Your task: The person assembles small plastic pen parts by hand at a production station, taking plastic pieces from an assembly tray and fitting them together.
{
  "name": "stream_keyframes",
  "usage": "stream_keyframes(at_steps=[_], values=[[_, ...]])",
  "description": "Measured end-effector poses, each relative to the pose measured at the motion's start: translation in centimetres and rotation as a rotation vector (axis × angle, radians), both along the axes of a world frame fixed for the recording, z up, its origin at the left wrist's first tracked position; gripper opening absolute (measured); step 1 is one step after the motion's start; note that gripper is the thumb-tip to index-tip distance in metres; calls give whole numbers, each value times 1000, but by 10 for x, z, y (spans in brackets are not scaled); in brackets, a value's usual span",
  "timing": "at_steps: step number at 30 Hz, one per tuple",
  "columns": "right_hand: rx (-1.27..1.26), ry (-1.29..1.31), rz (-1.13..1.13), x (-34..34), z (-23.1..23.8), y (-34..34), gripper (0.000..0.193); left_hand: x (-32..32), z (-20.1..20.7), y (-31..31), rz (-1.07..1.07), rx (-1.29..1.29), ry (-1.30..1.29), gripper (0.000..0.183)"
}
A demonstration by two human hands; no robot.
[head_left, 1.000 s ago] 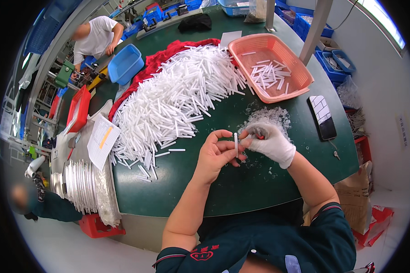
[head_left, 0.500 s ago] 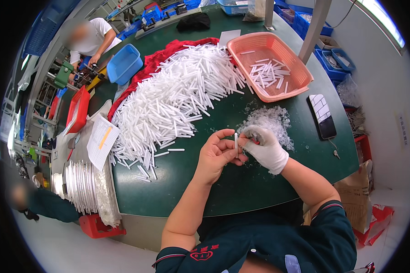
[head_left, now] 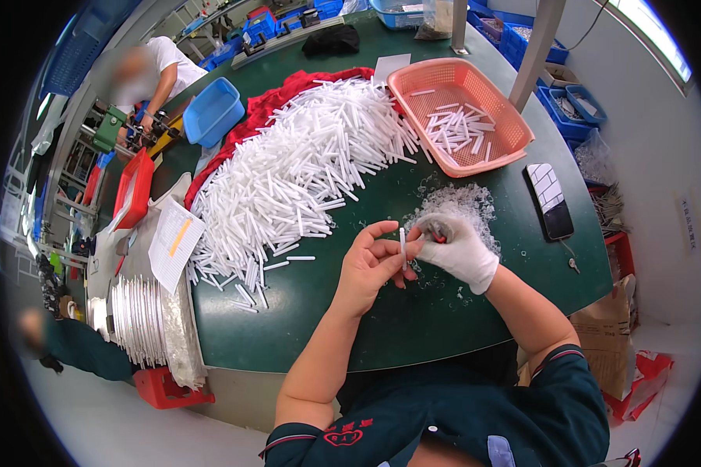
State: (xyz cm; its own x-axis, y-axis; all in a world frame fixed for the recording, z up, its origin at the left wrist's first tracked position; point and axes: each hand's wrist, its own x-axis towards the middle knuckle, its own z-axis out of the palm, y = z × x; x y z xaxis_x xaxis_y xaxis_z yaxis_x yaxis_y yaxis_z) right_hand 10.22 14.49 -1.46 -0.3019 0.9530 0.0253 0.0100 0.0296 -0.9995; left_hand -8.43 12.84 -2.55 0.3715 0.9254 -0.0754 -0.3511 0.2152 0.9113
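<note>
My bare left hand (head_left: pixel 364 268) pinches a short white plastic tube (head_left: pixel 403 243) between thumb and fingers, upright in the picture. Close against it, my right hand (head_left: pixel 469 255), in a white glove, is closed round a small tool with a red part (head_left: pixel 439 236); most of that tool is hidden in the fingers. Just beyond the glove lies a heap of see-through plastic scraps (head_left: pixel 471 201), with bits scattered under both hands. To the left, a large pile of similar white tubes (head_left: pixel 288 167) rests partly on a red cloth (head_left: pixel 308 79).
A pink basket (head_left: pixel 516 148) at the far right holds some tubes. Beside it lie a phone (head_left: pixel 549 200) and a key (head_left: pixel 574 265). Blue (head_left: pixel 213 111) and red (head_left: pixel 135 189) bins stand left, near a printed sheet (head_left: pixel 176 245). A co-worker (head_left: pixel 167 70) sits at a machine far left.
My right hand has shifted slightly, the glove turning a little and showing more of the red part. The left hand and its tube stay nearly in place. The co-worker's arm has moved.
</note>
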Motion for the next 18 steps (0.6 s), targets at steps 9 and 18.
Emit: stream_keyframes(at_steps=[9, 18], values=[[-16, 9, -56, -14, -1, -10, 10, 1, -5, -1, -27, 13, 75, 43], [38, 61, -130, -3, 3, -4, 10, 0, 6, -1, -116, -14, -78, 46]])
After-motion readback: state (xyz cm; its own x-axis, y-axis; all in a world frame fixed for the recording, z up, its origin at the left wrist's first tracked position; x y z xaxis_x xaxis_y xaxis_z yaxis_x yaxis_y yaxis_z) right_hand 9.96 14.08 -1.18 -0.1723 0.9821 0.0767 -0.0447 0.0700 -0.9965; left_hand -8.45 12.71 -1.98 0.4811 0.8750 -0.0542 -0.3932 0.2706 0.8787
